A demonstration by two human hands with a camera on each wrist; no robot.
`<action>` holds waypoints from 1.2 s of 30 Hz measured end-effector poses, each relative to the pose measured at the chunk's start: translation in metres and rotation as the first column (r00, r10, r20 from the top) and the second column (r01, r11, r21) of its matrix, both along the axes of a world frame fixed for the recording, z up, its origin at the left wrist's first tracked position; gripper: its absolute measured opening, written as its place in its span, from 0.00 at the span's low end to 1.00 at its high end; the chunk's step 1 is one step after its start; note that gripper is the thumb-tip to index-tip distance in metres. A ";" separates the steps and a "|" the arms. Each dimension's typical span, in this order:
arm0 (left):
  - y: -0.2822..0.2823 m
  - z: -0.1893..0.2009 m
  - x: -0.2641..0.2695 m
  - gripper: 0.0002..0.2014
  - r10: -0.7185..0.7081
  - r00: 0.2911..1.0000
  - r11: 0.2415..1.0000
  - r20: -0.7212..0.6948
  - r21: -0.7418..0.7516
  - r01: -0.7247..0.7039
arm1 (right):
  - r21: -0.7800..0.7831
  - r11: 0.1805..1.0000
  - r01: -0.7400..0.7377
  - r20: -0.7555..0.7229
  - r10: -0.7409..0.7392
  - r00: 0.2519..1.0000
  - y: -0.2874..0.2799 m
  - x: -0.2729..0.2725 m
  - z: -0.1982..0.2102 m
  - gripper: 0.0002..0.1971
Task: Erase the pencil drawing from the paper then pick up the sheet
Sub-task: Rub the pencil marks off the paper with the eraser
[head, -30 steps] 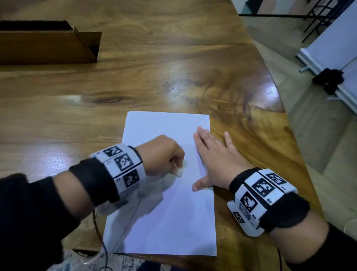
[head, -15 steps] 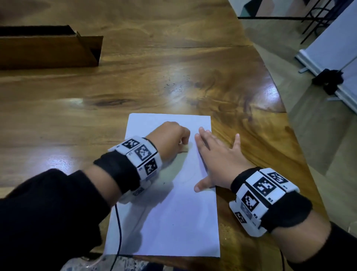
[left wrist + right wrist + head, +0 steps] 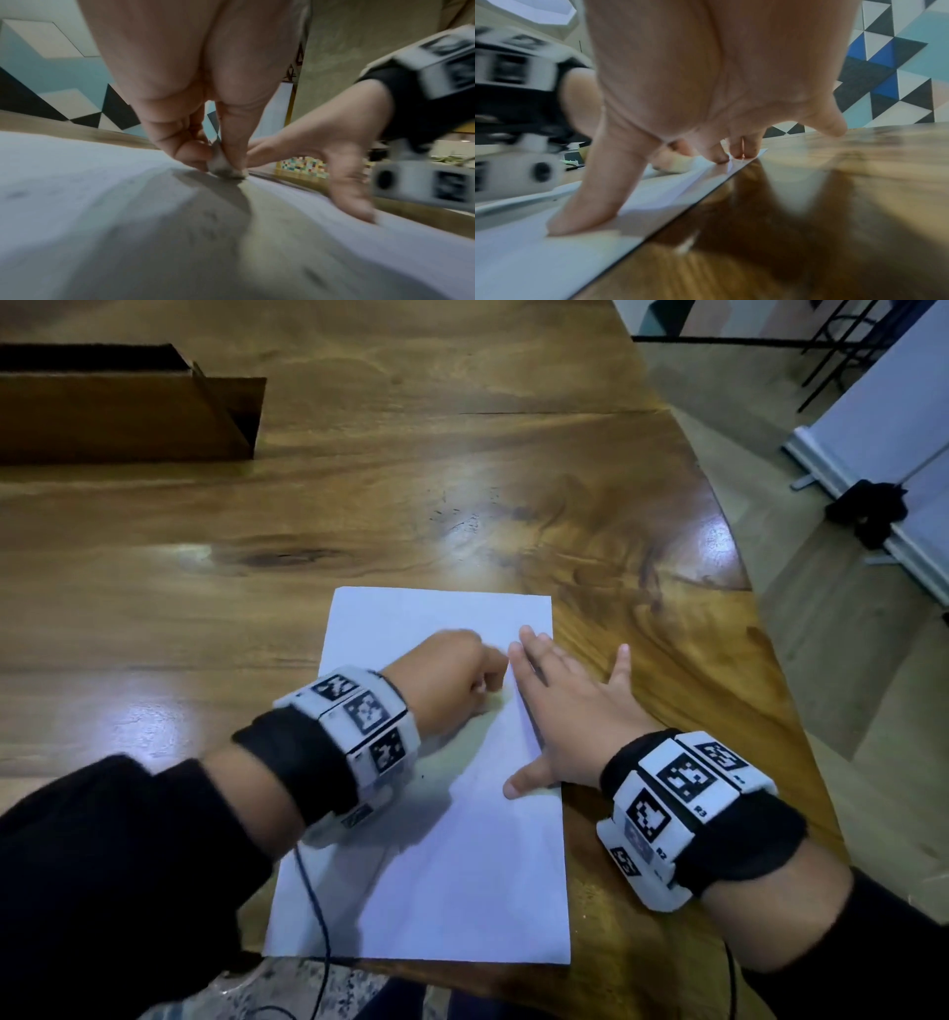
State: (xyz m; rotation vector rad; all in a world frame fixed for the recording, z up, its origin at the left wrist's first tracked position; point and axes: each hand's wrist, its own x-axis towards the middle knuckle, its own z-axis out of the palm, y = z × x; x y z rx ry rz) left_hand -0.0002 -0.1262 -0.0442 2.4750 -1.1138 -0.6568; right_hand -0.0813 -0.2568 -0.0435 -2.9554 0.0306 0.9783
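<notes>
A white sheet of paper (image 3: pixel 436 865) lies on the wooden table (image 3: pixel 154 608) near its front edge. My left hand (image 3: pixel 452 677) pinches a small whitish eraser (image 3: pixel 223 164) between thumb and fingers and presses its tip on the sheet's upper half. Faint pencil marks (image 3: pixel 210 229) show on the paper (image 3: pixel 77 203) behind the eraser. My right hand (image 3: pixel 570 711) lies flat with fingers spread, pressing the sheet's right edge; its thumb (image 3: pixel 590 199) and fingertips (image 3: pixel 741 152) rest on the paper (image 3: pixel 526 263), the little finger on bare wood.
An open brown cardboard box (image 3: pixel 123 408) stands at the table's far left. The table's right edge (image 3: pixel 739 588) curves away to a tiled floor, where a white stand (image 3: pixel 873 469) and a dark object sit. A thin cable (image 3: pixel 318 916) hangs from my left wristband over the paper.
My left hand with the eraser moved up the sheet from its middle toward the upper part, close beside the right hand's fingers. The right hand stayed pressed on the sheet's right edge.
</notes>
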 end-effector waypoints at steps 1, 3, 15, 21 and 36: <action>0.009 -0.001 -0.008 0.04 -0.055 0.998 0.998 -0.025 0.020 0.055 | 0.003 1.000 0.000 0.006 0.000 1.000 0.000 0.000 0.000 0.68; 0.021 0.000 -0.019 0.04 -0.142 0.984 0.984 -0.109 0.092 0.153 | 0.007 1.000 -0.002 0.020 0.002 1.000 -0.001 -0.001 -0.001 0.68; 0.018 -0.002 -0.025 0.07 -0.151 0.980 0.984 -0.127 0.078 0.161 | 0.053 0.998 -0.016 0.088 0.012 0.996 -0.006 -0.005 -0.007 0.69; -0.015 0.001 0.006 0.06 0.069 0.997 0.997 0.040 -0.027 -0.068 | 0.048 0.998 -0.031 0.100 0.026 0.995 -0.006 -0.004 -0.008 0.69; -0.008 -0.008 -0.030 0.03 0.012 0.998 1.000 -0.062 -0.016 -0.013 | 0.087 0.996 -0.026 0.107 0.017 0.994 -0.007 -0.004 -0.006 0.69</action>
